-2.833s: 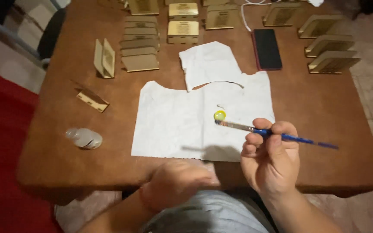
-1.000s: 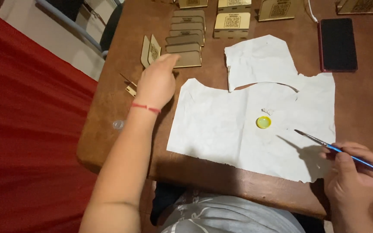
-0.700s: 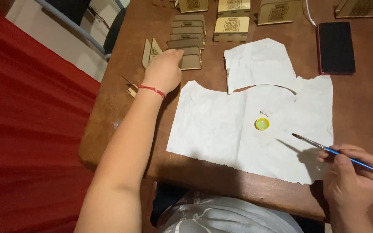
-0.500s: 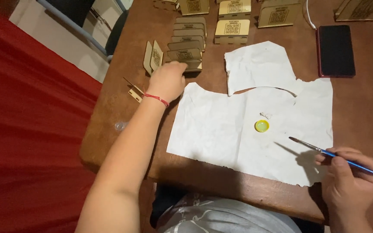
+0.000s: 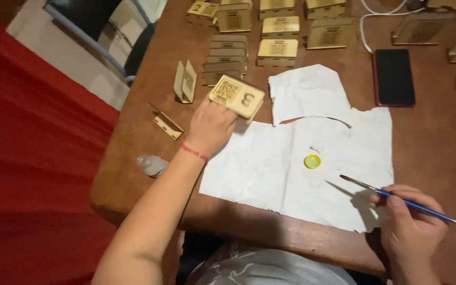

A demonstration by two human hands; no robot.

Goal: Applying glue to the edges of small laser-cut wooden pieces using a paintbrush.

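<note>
Two hands busy, head view. Left hand (image 5: 210, 126) grips engraved wooden block (image 5: 237, 96) by near edge, fingers clamped, block lifted and tilted above table (image 5: 138, 132), just over corner of white paper sheet (image 5: 259, 163). Right hand (image 5: 410, 229) pinches blue-handled paintbrush (image 5: 397, 198), bristles aimed toward yellow cap (image 5: 312, 161) on sheet. Best handling: keep block level, set flat on paper, steady brush. Block pale, rectangular, dark engraved face upward. More blocks stacked behind (image 5: 278, 50).
</note>
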